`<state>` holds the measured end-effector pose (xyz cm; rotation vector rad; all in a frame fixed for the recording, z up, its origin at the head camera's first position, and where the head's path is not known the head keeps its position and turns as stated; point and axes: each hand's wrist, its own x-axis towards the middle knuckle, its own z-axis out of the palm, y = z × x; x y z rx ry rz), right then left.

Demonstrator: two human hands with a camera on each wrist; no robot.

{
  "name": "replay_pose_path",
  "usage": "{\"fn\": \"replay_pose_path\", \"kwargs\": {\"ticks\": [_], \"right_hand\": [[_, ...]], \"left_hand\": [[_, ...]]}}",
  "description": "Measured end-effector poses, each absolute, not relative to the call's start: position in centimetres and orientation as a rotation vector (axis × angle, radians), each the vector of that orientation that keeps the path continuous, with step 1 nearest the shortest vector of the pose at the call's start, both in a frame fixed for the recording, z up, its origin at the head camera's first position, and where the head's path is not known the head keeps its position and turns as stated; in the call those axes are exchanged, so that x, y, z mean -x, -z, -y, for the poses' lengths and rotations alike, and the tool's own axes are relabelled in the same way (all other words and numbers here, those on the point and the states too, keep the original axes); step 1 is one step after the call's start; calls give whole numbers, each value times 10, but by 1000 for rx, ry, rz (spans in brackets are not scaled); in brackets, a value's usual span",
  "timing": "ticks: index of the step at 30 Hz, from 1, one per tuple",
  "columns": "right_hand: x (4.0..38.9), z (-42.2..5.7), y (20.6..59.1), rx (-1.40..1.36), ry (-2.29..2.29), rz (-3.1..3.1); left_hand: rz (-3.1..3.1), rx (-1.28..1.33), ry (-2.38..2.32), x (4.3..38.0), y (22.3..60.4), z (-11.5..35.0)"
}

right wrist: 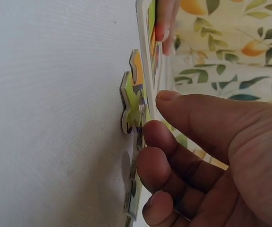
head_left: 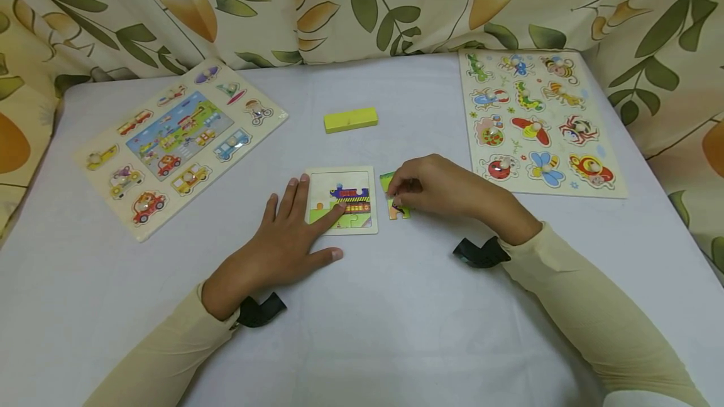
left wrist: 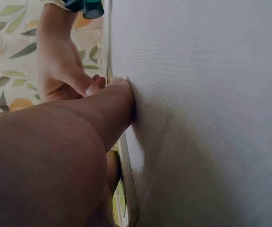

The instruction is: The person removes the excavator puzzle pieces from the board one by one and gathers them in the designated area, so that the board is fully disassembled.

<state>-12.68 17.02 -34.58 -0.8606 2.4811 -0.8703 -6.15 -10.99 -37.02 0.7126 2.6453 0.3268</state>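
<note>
My left hand (head_left: 285,231) lies with fingers spread at the left side of a small square jigsaw board (head_left: 323,186). Its index fingertip rests on the fitted pieces, which show a purple, striped and green picture. Just right of the board, the right hand (head_left: 438,187) bends over loose jigsaw pieces (head_left: 399,213). In the right wrist view, thumb (right wrist: 169,95) and curved fingers (right wrist: 155,163) are apart, close over the pieces (right wrist: 133,104) on the table. Part of the loose pieces is hidden under this hand.
A yellow block (head_left: 351,120) lies behind the board. At the back left is a vehicle peg puzzle (head_left: 217,165), set at an angle. An insect peg puzzle (head_left: 540,187) lies at the back right. A leaf-patterned curtain (head_left: 362,11) hangs behind the white-covered table (head_left: 362,344).
</note>
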Motion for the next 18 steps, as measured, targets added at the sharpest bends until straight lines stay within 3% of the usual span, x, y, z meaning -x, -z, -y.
{"fn": "replay_pose_path", "kwargs": {"ticks": [18], "right_hand": [[131, -168, 342, 889, 937, -2474]], "left_hand": [[-2619, -827, -425, 64, 367, 106]]}}
